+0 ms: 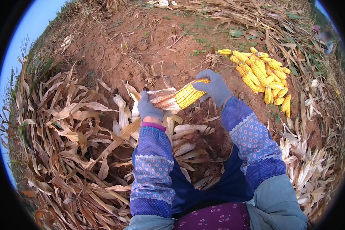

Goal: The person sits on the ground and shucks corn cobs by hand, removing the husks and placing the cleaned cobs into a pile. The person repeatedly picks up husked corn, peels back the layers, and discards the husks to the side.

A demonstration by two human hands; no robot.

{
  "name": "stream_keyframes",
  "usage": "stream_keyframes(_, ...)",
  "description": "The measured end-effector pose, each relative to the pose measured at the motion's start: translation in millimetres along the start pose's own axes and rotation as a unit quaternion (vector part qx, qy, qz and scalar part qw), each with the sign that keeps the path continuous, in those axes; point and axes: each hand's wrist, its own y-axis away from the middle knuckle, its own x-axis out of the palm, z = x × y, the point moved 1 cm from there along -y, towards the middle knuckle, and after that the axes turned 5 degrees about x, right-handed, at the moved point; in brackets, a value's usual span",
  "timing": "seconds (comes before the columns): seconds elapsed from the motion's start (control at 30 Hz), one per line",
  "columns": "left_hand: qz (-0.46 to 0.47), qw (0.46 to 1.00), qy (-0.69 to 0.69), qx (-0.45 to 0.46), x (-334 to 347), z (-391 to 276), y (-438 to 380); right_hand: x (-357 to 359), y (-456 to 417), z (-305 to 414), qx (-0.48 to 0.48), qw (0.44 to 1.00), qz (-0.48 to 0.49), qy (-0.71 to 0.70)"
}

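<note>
A yellow ear of corn [189, 96] is held level in front of me, its kernels bare over the right half. My right hand [214, 86], in a grey glove, grips its right end between thumb and fingers. Dry husk and brown silk [164, 100] still wrap its left part, and my left hand [150, 107], gloved too, is closed around that husk. Below the ear, pale unhusked ears and loose husks [187, 138] lie on the soil between my legs. More husked-over ears [122, 110] rest just left of my left hand.
A pile of bare yellow ears [261, 73] lies on the reddish soil [149, 43] at right. Dry corn stalks and leaves [66, 138] are heaped at left. Stripped husks [307, 164] cover the ground at lower right. Cut stubble [174, 30] sticks up ahead. A blurred person [326, 40] is far right.
</note>
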Motion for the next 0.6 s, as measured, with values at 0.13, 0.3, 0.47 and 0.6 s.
stream_keyframes(0.13, 0.018, 0.999, 0.013, -0.025, -5, -12, -3, -12, -2, 1, 0.015, 0.999, 0.024, 0.021)
stream_keyframes(0.3, 0.09, 0.996, -0.022, -0.003, -11, 3, 7, 17, 9, -4, 0.057, 0.943, 0.218, 0.243)
stream_keyframes(0.47, 0.137, 0.988, 0.014, -0.064, 13, 11, 30, 43, 11, -38, -0.032, 0.827, 0.225, 0.514)
stream_keyframes(0.6, 0.039, 0.999, -0.017, 0.018, 9, -19, 15, 40, 15, -25, -0.025, 0.791, 0.199, 0.578)
